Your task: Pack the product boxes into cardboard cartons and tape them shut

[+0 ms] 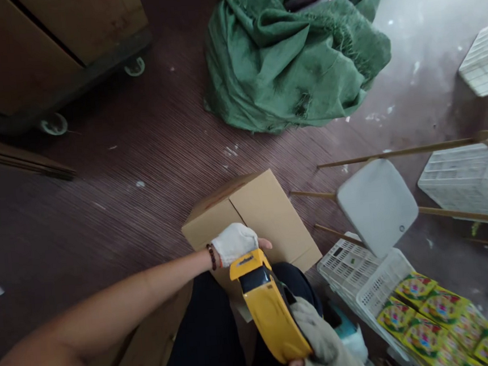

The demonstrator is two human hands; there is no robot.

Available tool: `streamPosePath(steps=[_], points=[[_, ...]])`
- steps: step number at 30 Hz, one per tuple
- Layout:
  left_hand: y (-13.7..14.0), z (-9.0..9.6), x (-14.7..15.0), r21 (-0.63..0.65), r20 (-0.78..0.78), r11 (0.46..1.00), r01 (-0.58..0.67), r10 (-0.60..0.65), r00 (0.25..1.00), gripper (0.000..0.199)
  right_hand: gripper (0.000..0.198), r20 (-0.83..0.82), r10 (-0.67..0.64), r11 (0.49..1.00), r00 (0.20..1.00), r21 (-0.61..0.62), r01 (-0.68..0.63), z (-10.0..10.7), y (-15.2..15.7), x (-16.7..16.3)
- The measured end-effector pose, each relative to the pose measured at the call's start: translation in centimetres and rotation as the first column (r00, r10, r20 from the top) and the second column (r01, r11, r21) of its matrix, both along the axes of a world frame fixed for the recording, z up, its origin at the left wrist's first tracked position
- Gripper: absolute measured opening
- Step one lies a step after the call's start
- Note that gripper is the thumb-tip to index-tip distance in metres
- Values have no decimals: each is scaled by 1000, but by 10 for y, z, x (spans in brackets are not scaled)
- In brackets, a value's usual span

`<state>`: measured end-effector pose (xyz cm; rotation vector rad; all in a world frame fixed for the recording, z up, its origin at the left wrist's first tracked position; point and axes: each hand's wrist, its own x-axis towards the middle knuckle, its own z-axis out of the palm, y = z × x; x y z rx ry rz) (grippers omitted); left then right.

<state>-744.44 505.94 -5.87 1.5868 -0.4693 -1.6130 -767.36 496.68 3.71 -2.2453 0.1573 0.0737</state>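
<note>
My right hand [323,335], in a greyish work glove, is closed round a yellow tape dispenser [275,320]. The dispenser's front end lies right by my left hand [235,242], overlapping it in view. That hand wears a white glove, with a dark beaded bracelet [212,256] at the wrist. It rests on a closed cardboard box [273,220] in front of my knees, near the seam between the flaps. One bare fingertip is stretched out over the cardboard; the other fingers are partly hidden.
A green cloth sack [284,60] stands ahead on the ribbed floor. Large boxes sit on a wheeled dolly [101,70] at upper left. To the right are a grey-seated stool [378,205], white plastic crates [466,178] and colourful yellow packs [438,308] in a white basket.
</note>
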Motion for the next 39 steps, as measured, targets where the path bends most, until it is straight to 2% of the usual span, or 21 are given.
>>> streamPosePath(steps=[3, 6, 7, 8, 11, 15, 18, 22, 25, 26, 29, 32, 35, 39], points=[[1, -6, 16, 53, 68, 997, -64, 61, 996, 46, 37, -21, -21, 1000, 1000, -12, 21, -2, -2, -1], [5, -6, 31, 93, 160, 961, -262, 245, 956, 55, 30, -110, 8, 1000, 994, 15, -6, 4, -8, -1], [7, -4, 33, 82, 174, 952, -294, 276, 945, 58, 28, -125, 30, 999, 992, 21, -27, 7, -10, -1], [8, -1, 34, 62, 172, 956, -286, 272, 947, 61, 27, -121, 46, 999, 992, 17, -44, 9, -12, -1], [9, 10, 23, 5, 78, 996, -86, 86, 993, 66, 30, -37, 82, 996, 996, -20, -83, 11, -15, 0], [1, 17, 4, 48, 28, 992, 120, -122, 992, 61, 32, -58, 111, 993, 992, 32, -110, 5, -11, 3], [-3, 12, 0, 147, 30, 976, 160, -166, 986, 60, 32, -95, 119, 990, 988, 93, -111, -1, -5, 4], [0, 5, 8, 104, 148, 982, 160, -174, 974, 56, 36, -153, 79, 994, 985, 91, -66, -12, 0, -1], [-1, 2, 29, 86, 390, 977, 194, -212, 896, 51, 39, -133, 69, 990, 989, 132, -51, -21, -4, -9], [-2, 0, 41, 87, 480, 974, 207, -223, 848, 53, 40, -124, 68, 988, 990, 145, -50, -21, -6, -12], [-10, -11, 86, 163, 714, 955, 247, -287, 639, 54, 42, -133, 17, 990, 991, 141, 2, -18, -12, -14], [-17, -35, 125, 294, 800, 942, 163, -336, 497, 46, 42, -241, -90, 983, 966, 136, 125, -15, -12, 3], [-23, -63, 144, 366, 817, 926, 93, -368, 445, 53, 38, -339, -150, 964, 929, 160, 214, -27, -11, 30], [-32, -104, 145, 428, 789, 894, 133, -441, 428, 51, 39, -366, -184, 950, 912, 171, 260, -67, -13, 51]])
